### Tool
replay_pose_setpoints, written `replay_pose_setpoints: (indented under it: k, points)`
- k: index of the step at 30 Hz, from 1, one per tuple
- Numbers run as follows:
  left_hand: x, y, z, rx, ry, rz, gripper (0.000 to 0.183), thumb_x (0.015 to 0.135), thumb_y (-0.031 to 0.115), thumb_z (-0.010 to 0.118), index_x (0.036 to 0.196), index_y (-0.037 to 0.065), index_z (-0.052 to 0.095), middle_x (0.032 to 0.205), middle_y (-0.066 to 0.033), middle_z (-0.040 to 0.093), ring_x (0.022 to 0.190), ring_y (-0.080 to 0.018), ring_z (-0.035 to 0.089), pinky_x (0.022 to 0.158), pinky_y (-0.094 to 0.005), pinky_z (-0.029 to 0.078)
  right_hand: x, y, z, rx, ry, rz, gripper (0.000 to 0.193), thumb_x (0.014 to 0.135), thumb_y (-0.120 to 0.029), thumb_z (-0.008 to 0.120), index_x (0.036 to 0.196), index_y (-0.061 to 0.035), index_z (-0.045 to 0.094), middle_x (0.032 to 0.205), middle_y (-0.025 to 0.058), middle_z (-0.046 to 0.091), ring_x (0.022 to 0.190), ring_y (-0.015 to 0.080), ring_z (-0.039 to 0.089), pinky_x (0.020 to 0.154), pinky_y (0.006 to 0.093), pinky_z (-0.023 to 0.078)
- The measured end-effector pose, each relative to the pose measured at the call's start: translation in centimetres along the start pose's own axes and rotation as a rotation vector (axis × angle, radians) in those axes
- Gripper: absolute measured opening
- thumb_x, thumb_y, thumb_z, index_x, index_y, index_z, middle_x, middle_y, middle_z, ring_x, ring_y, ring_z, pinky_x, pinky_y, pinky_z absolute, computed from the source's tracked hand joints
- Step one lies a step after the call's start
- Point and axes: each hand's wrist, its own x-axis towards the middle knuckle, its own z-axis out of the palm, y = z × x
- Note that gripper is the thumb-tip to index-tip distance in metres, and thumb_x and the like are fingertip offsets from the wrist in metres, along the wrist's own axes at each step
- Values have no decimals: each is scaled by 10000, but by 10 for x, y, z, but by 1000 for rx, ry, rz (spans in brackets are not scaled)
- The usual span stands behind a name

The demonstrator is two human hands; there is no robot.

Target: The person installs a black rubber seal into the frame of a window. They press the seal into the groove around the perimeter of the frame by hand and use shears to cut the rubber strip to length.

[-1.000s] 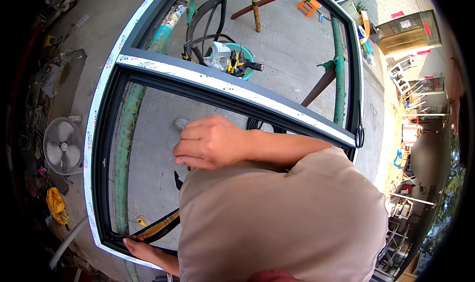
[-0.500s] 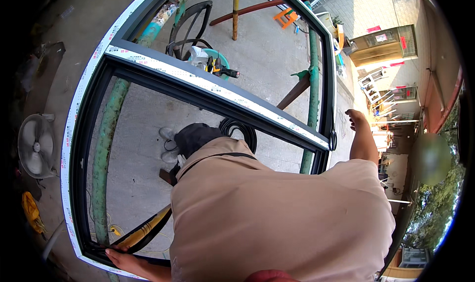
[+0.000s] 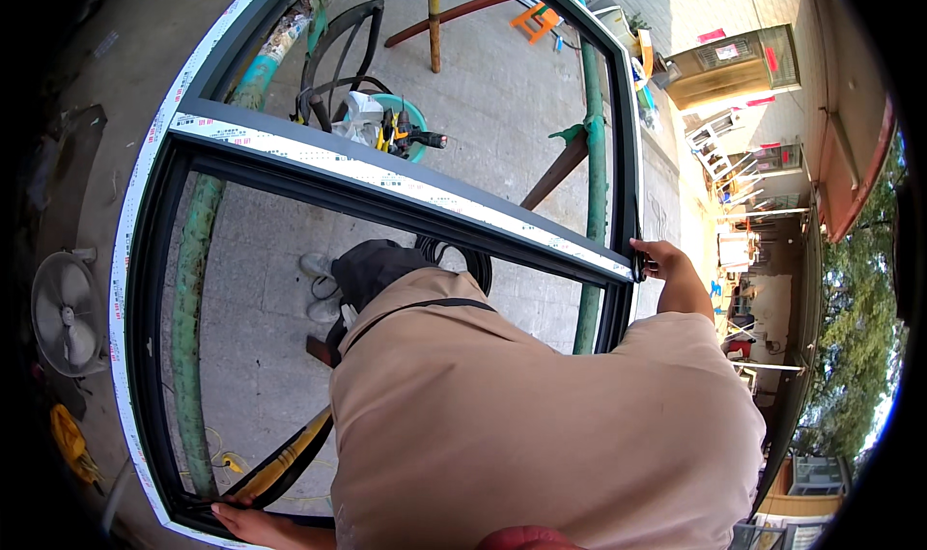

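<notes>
The grey-black window frame (image 3: 137, 299) lies across two green pipes, the left pipe (image 3: 193, 318) and the right pipe (image 3: 592, 164). Its outer bars and crossbar (image 3: 406, 186) look joined already, so that much seems done. The floor shows through both openings and no pane can be made out; white printed film covers the crossbar and left side, so glazing and peeling appear left.

The left hand (image 3: 241, 521) is at the frame's near-left corner, beside a yellow-and-black strip (image 3: 290, 456); I cannot tell whether its grip pinches anything. The right hand (image 3: 663, 257) is at the right edge, by the crossbar's end, its fingers bent around a small black loop (image 3: 637, 264); whether they press together is unclear.
</notes>
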Motion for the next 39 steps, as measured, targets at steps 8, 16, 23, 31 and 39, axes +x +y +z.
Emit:
replay_pose_setpoints:
  k: [8, 16, 23, 31, 39]
  points:
    - [39, -58, -5, -227, -98, -22, 473, 1248, 366, 540, 1350, -83, 647, 912, -37, 563, 749, -155, 473, 738, -329, 452, 28, -1, 10, -202, 84, -30, 387, 945, -492, 918, 829, -176, 727, 685, -32, 581, 540, 145, 491, 526, 360, 384]
    - [24, -40, -4, -188, -37, -58, 437, 1243, 365, 558, 1237, -63, 647, 896, -39, 563, 742, -156, 468, 738, -325, 445, -2, -18, 29, -134, 131, -21, 390, 952, -473, 864, 755, -187, 687, 622, -22, 526, 504, 145, 448, 516, 363, 356]
    - [8, -13, 2, -203, -30, -68, 415, 1244, 377, 546, 1077, 0, 602, 840, -14, 443, 737, -150, 419, 704, -329, 380, 47, 9, 35, -16, 161, -74, 337, 984, -421, 825, 816, -137, 756, 678, 24, 651, 529, 191, 541, 541, 407, 430]
    - [16, -30, -1, -266, -77, -65, 467, 1243, 355, 534, 1434, -54, 657, 842, 7, 435, 725, -125, 413, 686, -312, 388, 63, -5, 31, 160, 226, -91, 380, 990, -412, 783, 1065, -39, 782, 832, 110, 739, 675, 282, 684, 625, 460, 529]
    - [-7, -34, 0, -335, -59, -65, 415, 1257, 309, 514, 1362, -68, 649, 798, -4, 532, 668, -104, 500, 632, -293, 445, 23, -175, 30, 419, 455, -627, 618, 939, -548, 808, 990, 68, 832, 899, 149, 779, 836, 286, 734, 824, 441, 593]
